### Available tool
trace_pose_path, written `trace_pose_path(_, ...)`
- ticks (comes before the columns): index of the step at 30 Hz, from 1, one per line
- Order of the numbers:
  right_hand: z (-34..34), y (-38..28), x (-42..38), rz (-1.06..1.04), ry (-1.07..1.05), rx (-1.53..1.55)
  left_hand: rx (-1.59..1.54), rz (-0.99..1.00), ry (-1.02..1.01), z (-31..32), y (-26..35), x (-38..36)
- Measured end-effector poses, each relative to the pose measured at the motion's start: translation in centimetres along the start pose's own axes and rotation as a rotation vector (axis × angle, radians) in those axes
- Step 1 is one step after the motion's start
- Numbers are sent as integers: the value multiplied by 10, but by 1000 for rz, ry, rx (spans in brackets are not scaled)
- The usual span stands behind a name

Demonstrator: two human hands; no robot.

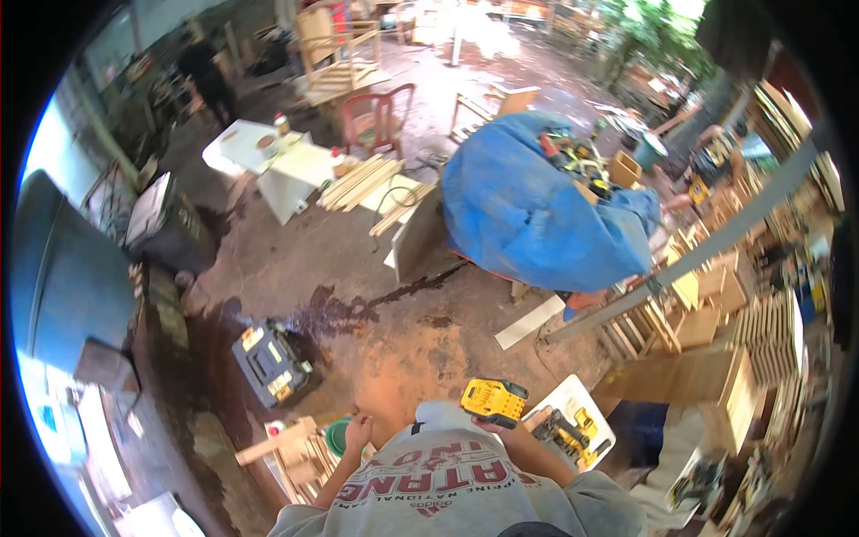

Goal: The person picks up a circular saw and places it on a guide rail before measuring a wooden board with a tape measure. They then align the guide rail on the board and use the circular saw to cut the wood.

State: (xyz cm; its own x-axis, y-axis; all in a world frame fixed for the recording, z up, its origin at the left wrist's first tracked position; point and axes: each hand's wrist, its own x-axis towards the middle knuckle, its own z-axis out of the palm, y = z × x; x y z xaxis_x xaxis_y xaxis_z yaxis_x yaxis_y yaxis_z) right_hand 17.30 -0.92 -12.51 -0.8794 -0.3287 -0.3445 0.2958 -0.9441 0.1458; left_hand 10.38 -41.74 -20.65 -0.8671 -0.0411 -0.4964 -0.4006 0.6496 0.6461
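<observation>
My right hand holds a boxy yellow-and-black power tool battery or charger in front of my waist; most of its fingers are hidden beneath it. Just right of it, a white tray-like surface carries yellow-and-black power tools. My left hand hangs low at my left side with its fingers curled, and whatever might be inside is too small to make out. Close by it are a green round container and a wooden frame or stool.
On the floor ahead-left lies a black-and-yellow toolbox. A blue tarp covers a heap with tools on top. Wooden strips rest on a work table near a red chair. Other people are farther off. Lumber is stacked at right.
</observation>
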Motion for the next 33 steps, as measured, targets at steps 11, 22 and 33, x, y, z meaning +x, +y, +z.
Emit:
trace_pose_path(11,-4,-65,1,-417,158,328,167,591,-318,21,276,202)
trace_pose_path(22,36,-113,34,-896,-133,358,328,725,-689,150,370,306)
trace_pose_path(33,24,-55,53,-1629,76,426,840,957,-1320,309,497,348)
